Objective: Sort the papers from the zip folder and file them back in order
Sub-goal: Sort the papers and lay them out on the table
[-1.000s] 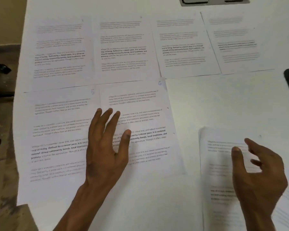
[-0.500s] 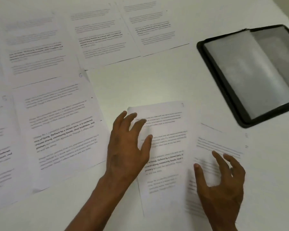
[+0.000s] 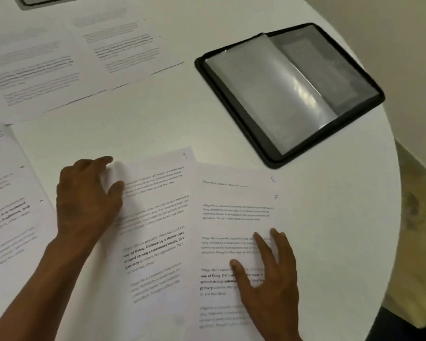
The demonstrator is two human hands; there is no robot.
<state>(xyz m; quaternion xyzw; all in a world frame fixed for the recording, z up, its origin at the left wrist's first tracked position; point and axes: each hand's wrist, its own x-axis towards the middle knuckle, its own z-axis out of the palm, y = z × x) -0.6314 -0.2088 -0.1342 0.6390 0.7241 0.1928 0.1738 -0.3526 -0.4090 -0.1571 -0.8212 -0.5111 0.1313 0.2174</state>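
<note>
My left hand point(image 3: 89, 200) and right hand point(image 3: 268, 274) press flat, fingers open; sliding page 9 point(image 3: 158, 217) could drag the stacked sheets point(image 3: 234, 217) out of order.

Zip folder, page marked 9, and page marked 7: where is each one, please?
zip folder point(image 3: 276, 159): head view, black front rim.
page marked 9 point(image 3: 158, 217): head view, printed middle.
page marked 7 point(image 3: 236, 212): head view, upper text block.

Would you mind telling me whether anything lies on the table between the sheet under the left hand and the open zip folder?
Nothing visible does. Bare white table separates the sheet marked 9, under the left hand, from the open zip folder.
</note>
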